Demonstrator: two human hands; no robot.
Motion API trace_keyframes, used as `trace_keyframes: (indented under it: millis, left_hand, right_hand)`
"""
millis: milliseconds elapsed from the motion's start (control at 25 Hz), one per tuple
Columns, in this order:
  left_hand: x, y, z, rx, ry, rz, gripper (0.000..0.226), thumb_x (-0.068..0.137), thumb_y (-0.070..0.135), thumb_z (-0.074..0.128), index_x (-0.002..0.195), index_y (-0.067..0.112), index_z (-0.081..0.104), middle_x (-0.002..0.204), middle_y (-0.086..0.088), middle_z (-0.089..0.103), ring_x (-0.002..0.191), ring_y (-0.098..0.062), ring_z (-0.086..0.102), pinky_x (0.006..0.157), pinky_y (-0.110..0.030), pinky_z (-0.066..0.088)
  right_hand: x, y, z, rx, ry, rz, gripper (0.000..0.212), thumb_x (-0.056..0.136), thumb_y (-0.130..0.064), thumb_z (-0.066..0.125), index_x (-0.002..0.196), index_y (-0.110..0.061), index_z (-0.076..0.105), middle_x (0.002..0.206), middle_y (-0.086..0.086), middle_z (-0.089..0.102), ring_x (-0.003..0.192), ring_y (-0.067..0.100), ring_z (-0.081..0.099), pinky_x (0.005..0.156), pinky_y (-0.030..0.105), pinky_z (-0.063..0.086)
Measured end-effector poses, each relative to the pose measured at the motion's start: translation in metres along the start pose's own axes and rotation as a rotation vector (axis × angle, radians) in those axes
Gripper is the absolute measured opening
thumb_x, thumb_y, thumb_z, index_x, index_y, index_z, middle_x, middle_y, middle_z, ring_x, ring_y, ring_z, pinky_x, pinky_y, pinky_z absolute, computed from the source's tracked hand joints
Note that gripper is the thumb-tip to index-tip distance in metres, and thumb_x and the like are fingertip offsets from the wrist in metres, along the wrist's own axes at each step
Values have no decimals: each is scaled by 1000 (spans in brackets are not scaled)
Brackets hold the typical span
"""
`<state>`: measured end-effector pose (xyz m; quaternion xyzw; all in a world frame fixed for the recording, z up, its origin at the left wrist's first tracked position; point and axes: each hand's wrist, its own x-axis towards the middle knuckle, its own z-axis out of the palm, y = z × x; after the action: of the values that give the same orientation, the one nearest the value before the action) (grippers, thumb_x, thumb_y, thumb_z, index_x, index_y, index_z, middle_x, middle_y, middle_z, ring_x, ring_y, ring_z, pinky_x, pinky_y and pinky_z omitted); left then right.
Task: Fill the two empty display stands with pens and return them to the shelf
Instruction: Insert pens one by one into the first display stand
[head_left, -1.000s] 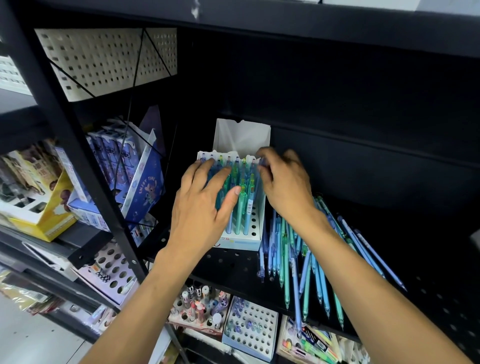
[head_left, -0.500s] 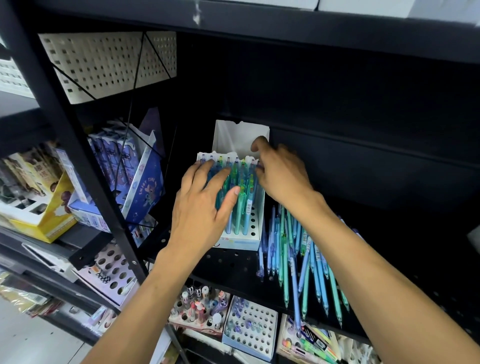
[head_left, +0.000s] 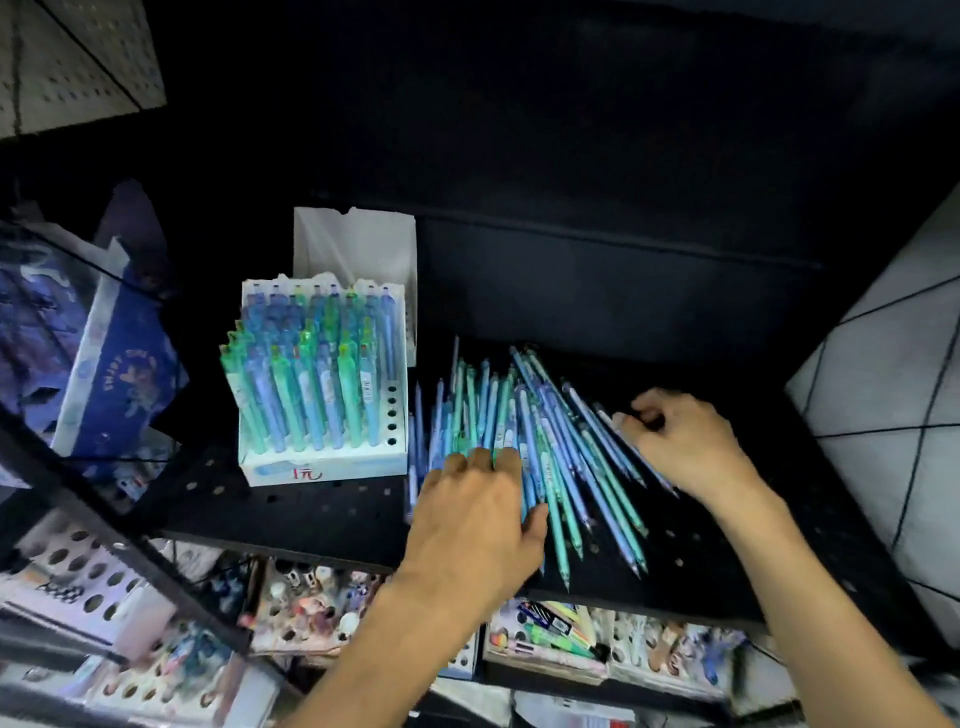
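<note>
resting palm-down on a loose heap of pens (head_left: 524, 441), the left hand (head_left: 475, 519) is the grip nearest the work: its fingers lie fairly straight and spread over the near ends of the pens, pressing rather than closing round any one of them. the right hand (head_left: 685, 441) sits at the right edge of the same heap, fingers curled in; it seems to pinch one or two of the outermost pens, though motion blur keeps this from being certain.

the pens, blue and green, lie flat on the black perforated shelf (head_left: 322, 514), fanned out with their long axes running from the back of the shelf toward the person, tips at the near edge. they are directly under and between the two hands.

just left of the heap, close to the left hand, stands a white display stand (head_left: 322, 462) already nearly full of upright pens; one column of holes along its right side is still open. behind it a second white stand (head_left: 358, 244) shows only its tall back panel, so its filling cannot be judged.

judging from this, the next move is to gather pens and carry them leftward to the stand, turning each from lying to upright; the left hand is the nearer one for that.

at far left sits a blue box (head_left: 114, 374). lower shelves hold other stationery trays (head_left: 311, 608).
</note>
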<state>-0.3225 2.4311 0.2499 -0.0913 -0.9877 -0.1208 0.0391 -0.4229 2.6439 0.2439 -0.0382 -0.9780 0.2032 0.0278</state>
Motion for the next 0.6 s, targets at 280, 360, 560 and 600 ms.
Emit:
trace_keyframes:
  millis: [280, 360, 560, 600]
  left_hand:
    - [30, 17, 14, -80, -134, -158, 47, 91, 35, 65, 125, 8, 47, 111, -6, 53, 98, -26, 59, 85, -32, 54]
    - [35, 17, 13, -100, -143, -154, 43, 90, 32, 67, 120, 8, 47, 93, -1, 53, 81, -21, 61, 72, -29, 55]
    - [44, 22, 12, -104, -169, -206, 37, 88, 32, 70, 108, 11, 47, 79, 2, 51, 64, -9, 55, 48, -16, 36]
    - [46, 23, 12, -100, -184, -212, 38, 88, 34, 70, 108, 11, 47, 80, 2, 50, 66, -10, 55, 50, -16, 36]
  right_hand:
    - [-13, -4, 9, -158, -274, -82, 48, 91, -49, 59, 126, -16, 56, 127, 5, 50, 105, 25, 56, 85, 32, 47]
    - [-13, -7, 8, -151, -295, -78, 50, 90, -48, 60, 127, -15, 55, 130, 5, 49, 106, 25, 56, 84, 34, 48]
    - [-15, -12, 9, -180, -267, -98, 56, 88, -61, 59, 121, -16, 54, 125, 4, 51, 103, 26, 58, 78, 35, 48]
    - [-16, -11, 9, -180, -257, -109, 54, 88, -59, 60, 121, -16, 54, 124, 3, 51, 103, 26, 58, 78, 35, 48]
